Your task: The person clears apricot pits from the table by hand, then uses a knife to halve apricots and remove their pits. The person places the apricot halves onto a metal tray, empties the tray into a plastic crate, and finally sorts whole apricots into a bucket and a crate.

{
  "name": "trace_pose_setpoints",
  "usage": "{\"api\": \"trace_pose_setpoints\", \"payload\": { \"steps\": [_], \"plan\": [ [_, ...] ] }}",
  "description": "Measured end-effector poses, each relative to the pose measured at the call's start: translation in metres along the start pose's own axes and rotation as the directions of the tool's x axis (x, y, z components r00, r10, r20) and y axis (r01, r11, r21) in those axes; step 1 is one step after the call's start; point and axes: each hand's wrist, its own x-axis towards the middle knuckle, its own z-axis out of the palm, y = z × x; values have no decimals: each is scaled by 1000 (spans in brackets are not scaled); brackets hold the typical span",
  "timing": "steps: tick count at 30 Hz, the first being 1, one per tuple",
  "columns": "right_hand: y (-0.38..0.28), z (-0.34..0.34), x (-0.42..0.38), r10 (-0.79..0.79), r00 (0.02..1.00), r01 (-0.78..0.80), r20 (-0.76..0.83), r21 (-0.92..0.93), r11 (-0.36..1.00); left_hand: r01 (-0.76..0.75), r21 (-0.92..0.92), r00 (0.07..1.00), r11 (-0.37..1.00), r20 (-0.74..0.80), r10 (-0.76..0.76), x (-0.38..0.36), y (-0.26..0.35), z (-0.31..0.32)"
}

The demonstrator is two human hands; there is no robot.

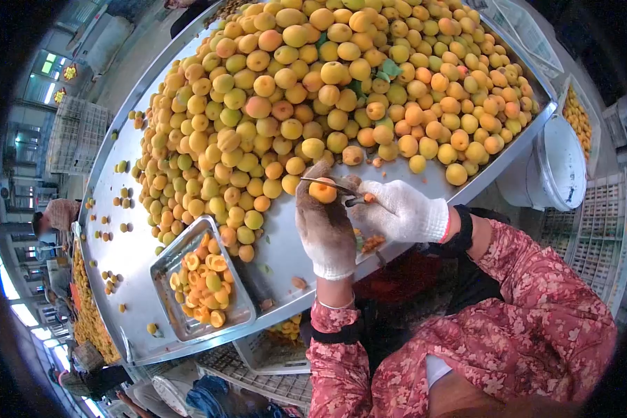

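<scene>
My left hand (325,233), in a stained white knit glove, is closed around an apricot (322,191) over the front of the metal table. In my right hand (400,210), gloved too, is a small knife (338,185) whose blade lies across the apricot's upper side. A heap of whole apricots (285,90) rises just beyond both hands. To the left of my left hand, a steel tray (240,315) holds halved apricots (205,279).
The metal table (296,240) has a raised rim. A white bucket (561,164) stands at its right, beside plastic crates (599,230). Loose apricots (123,197) lie along the left side. Another person (59,214) is at the far left. A crate (272,352) sits below the front edge.
</scene>
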Motion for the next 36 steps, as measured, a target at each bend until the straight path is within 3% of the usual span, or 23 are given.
{"api": "trace_pose_setpoints", "payload": {
  "steps": [1, 4, 5, 7, 9, 11, 16, 20, 23, 26, 28, 32, 34, 35, 36],
  "plan": [
    [1, 0, 0, -14, 1000, 14, 7, -15, 1000, -57, 135, 998, 989, 14, 56, -1, 0, 0],
    [2, -1, -1, -43, 999, 44, 20, -54, 998, -45, 182, 999, 982, 11, 44, 2, -1, -5],
    [2, -1, -1, -57, 998, 59, 23, -76, 995, -45, 178, 999, 983, 7, 44, 3, -2, -6],
    [2, 0, -1, -56, 998, 58, 25, -85, 995, 57, -65, 998, 996, -23, -58, 4, -6, -7],
    [0, -1, -2, -52, 998, 54, 24, -90, 994, 15, 9, 1000, 1000, -11, -15, 2, -6, -8],
    [-7, -5, -2, 63, 992, -44, 108, -164, 986, -28, 85, 1000, 996, 11, 27, 2, -10, -12],
    [-5, 6, -1, 61, 997, -56, 38, -115, 992, 6, -140, 999, 990, -43, -12, 2, -6, -10],
    [6, 16, 1, 26, 999, -20, 43, -132, 991, -14, -45, 994, 999, -106, 9, 1, -5, -6],
    [3, 19, 3, -66, 998, 64, -12, -98, 993, 28, -131, 996, 991, -83, -40, 0, -3, -10],
    [8, 21, 3, -11, 999, 6, -41, -124, 992, 102, -156, 995, 983, -2, -103, 2, 2, -11],
    [1, 16, 3, -9, 999, 3, -42, -122, 993, -17, 10, 1000, 1000, 18, 17, 7, -4, -16],
    [2, 20, 3, -47, 997, 38, -61, -140, 989, 6, 12, 1000, 1000, -27, -6, 8, 2, -13],
    [-1, 22, 3, -10, 997, 2, -75, -107, 994, -52, 40, 997, 998, -47, 54, 8, -3, -13],
    [-2, 24, 4, 29, 996, -35, -88, -73, 997, -52, 39, 997, 998, -47, 53, 7, 0, -11],
    [-1, 26, 5, 29, 996, -35, -88, -73, 997, 40, -109, 998, 993, -45, -45, 5, 6, -7]
  ]
}}
